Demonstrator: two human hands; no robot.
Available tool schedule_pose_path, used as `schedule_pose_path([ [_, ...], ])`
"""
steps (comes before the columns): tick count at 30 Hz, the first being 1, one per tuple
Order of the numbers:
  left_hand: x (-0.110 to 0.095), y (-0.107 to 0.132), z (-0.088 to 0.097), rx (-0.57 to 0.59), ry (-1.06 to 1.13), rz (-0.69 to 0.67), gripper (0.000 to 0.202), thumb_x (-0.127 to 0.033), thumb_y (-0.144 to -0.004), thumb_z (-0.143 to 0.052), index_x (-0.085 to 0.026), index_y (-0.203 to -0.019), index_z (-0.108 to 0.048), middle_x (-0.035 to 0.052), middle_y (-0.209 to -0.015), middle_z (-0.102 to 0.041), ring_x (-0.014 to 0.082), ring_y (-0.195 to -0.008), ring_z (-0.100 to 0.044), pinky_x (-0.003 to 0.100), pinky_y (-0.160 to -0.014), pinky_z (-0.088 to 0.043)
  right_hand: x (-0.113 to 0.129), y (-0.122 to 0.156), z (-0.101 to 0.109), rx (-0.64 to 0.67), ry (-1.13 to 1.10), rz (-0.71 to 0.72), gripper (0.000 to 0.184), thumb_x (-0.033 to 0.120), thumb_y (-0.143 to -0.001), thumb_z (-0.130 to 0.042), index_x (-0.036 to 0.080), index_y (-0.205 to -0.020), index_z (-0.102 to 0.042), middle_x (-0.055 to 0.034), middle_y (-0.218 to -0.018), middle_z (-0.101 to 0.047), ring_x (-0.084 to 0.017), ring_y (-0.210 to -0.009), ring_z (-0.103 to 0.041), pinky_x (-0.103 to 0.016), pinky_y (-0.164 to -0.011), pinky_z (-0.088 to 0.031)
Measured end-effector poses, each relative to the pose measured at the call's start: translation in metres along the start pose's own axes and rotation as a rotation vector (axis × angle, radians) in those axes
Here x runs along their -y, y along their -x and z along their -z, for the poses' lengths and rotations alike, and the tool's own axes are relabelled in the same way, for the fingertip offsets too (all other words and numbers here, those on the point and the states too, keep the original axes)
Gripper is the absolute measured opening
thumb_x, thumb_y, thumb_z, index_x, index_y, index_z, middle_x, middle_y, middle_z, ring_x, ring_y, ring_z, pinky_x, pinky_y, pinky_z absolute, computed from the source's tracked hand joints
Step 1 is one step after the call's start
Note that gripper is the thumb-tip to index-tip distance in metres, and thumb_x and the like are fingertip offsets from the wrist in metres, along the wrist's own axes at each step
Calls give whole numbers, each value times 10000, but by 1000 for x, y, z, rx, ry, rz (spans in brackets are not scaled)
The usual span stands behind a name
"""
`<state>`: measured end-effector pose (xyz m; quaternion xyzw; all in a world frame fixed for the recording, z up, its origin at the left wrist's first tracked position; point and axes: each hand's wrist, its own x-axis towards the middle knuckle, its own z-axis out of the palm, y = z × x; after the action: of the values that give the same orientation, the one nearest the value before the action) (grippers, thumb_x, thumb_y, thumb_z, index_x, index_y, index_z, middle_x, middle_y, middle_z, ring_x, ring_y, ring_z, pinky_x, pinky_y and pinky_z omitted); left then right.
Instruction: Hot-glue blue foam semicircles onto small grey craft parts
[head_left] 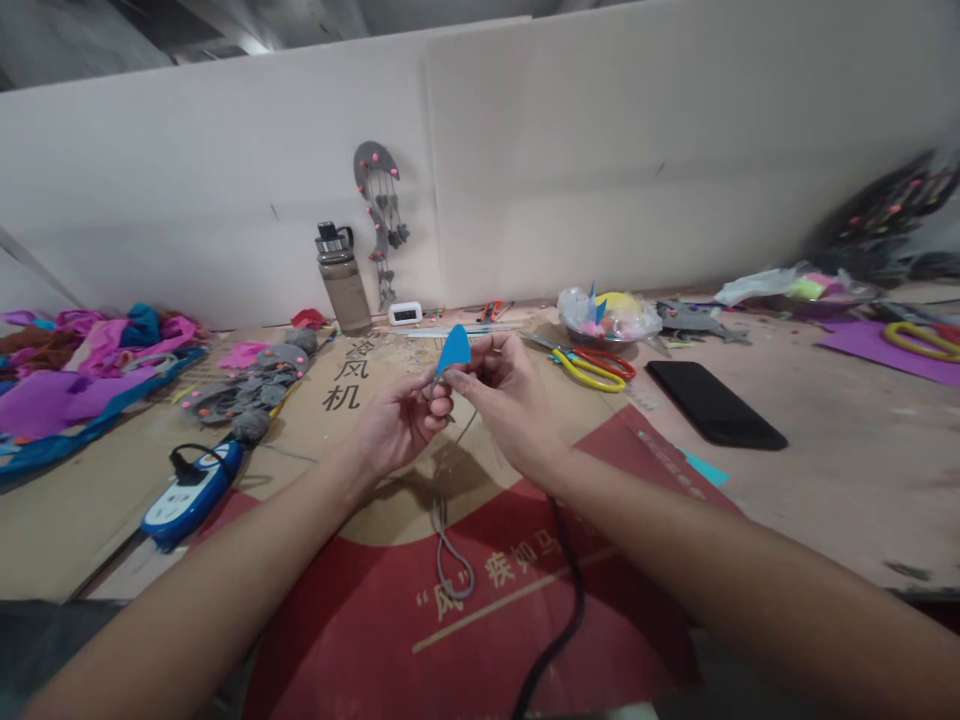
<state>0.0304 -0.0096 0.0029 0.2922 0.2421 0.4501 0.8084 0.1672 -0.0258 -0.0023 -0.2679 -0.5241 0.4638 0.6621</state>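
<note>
Both my hands meet above a flattened cardboard sheet (360, 440) with red print. My left hand (401, 425) pinches the top of a grey cord (450, 560) that hangs down and loops on the cardboard. A small blue felt piece (454, 350) stands up at the cord's top end. My right hand (502, 395) has its fingers closed on the base of the blue piece, touching the left fingertips. A black cable (566, 610) runs under my right forearm.
Yellow-and-red scissors (592, 368), a black phone (714, 404) and a bag of coloured bits (609, 315) lie to the right. A water bottle (343, 280), grey felt pieces (251, 385), a blue power strip (191, 492) and piled fabric (82, 365) lie left.
</note>
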Motion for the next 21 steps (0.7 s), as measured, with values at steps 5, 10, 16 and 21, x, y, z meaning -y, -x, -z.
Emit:
schedule_pose_path([
  [5, 3, 0, 0, 16, -186, -27, 110, -140, -830, -517, -99, -864, -613, 36, -664, -602, 62, -495, -544, 109, -360, -359, -1, -1, 3, 48, 47, -35, 364, 268, -739, -691, 236, -906, -369, 63, -758, -582, -77, -597, -579, -239, -581, -483],
  [10, 5, 1, 0, 73, -366, -185, 139, -234, -807, -544, -115, -794, -615, 81, -704, -648, 141, -619, -617, 206, -501, -473, -3, -4, 6, 25, 110, -33, 378, 297, -732, -693, 240, -902, -360, 72, -740, -569, -61, -493, -529, -223, -473, -435],
  [16, 9, 0, 0, 56, -592, -305, 200, -327, -789, -611, -130, -798, -645, 60, -732, -643, 142, -641, -591, 240, -549, -462, -6, -6, 10, 0, 209, 15, 333, 239, -745, -675, 237, -896, -378, 59, -747, -561, -70, -545, -497, -228, -504, -420],
  [21, 6, -4, 12, -20, -854, -442, 217, -338, -821, -604, -155, -718, -658, 4, -654, -573, 101, -620, -508, 214, -590, -417, -9, -4, 14, 39, 350, 170, 274, 151, -785, -624, 229, -920, -399, 29, -824, -581, -89, -658, -518, -258, -616, -433],
])
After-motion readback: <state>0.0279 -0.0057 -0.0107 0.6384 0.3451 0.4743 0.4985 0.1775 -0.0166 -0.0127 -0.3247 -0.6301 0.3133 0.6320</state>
